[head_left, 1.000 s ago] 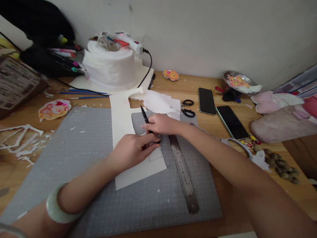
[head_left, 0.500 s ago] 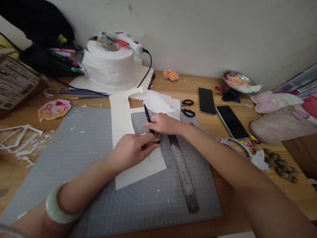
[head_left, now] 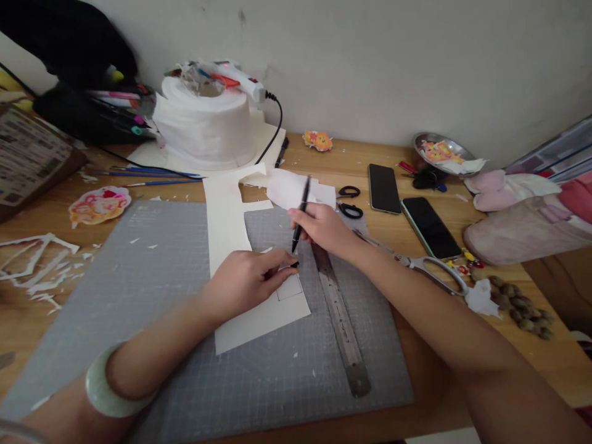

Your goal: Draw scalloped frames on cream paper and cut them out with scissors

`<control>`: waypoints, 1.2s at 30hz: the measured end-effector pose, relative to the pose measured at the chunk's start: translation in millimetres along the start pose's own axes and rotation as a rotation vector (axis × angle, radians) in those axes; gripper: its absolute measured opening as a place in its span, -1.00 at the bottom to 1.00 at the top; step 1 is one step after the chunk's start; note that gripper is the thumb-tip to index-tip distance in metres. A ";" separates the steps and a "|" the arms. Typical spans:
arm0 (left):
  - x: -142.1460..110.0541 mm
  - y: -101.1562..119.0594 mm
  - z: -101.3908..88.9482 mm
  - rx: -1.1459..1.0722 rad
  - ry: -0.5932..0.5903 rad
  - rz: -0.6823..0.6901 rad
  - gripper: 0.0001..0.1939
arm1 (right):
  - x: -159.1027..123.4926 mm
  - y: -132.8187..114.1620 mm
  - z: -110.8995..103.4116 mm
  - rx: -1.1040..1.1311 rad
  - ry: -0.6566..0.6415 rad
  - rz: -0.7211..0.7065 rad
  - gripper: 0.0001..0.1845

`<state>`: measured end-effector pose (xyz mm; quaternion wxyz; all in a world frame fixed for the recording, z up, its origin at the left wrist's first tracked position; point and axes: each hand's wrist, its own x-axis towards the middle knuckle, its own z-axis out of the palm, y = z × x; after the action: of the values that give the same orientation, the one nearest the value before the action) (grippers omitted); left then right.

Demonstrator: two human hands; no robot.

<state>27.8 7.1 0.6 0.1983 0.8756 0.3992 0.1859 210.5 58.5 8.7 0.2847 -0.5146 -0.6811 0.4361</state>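
My right hand (head_left: 319, 227) is closed round a black pen (head_left: 304, 196), which stands nearly upright with its lower end above the paper. Between the thumb and fingers of my left hand (head_left: 247, 277) sits a small black pen cap (head_left: 294, 264), apart from the pen. That hand rests on a cut piece of white card (head_left: 226, 231), where thin drawn lines show by the fingertips. Beneath lies a grey cutting mat (head_left: 161, 265). Just right of the card, a steel ruler (head_left: 342, 324) lies aslant, its far end under my right hand.
Black-handled scissors (head_left: 350, 202), two phones (head_left: 385, 189) and grey-handled scissors (head_left: 437, 274) lie on the right. A white roll (head_left: 208, 129) with a glue gun (head_left: 245, 81) on top stands behind. Paper scraps (head_left: 39, 262) lie left; a metal bowl (head_left: 420, 151) stands back right.
My right hand has drawn the pen away from my left hand, up and to the right, and the pen now leans the other way. The small black cap stayed in my left hand.
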 end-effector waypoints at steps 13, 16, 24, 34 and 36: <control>0.7 0.7 0.8 0.012 -0.029 -0.070 -0.73 | -64.6 34.0 20.5 0.248 0.277 0.033 -0.56; 0.7 0.9 0.3 0.020 -0.045 -0.091 -0.71 | -63.3 33.4 19.2 0.201 0.253 0.002 -0.57; 0.7 0.8 -0.2 -0.012 -0.072 -0.112 -0.70 | -64.6 30.8 17.2 0.095 0.237 -0.043 -0.63; 0.7 1.1 -0.1 -0.008 -0.053 -0.095 -0.72 | -65.8 29.8 16.3 0.056 0.243 -0.057 -0.63; 0.9 1.2 -0.5 -0.001 -0.055 -0.092 -0.72 | -66.4 29.0 15.8 0.052 0.241 -0.065 -0.63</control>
<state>28.8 7.2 1.8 0.2181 0.8611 0.4331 0.1529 230.8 -6.6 -20.2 0.3918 -0.5334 -0.6467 0.3792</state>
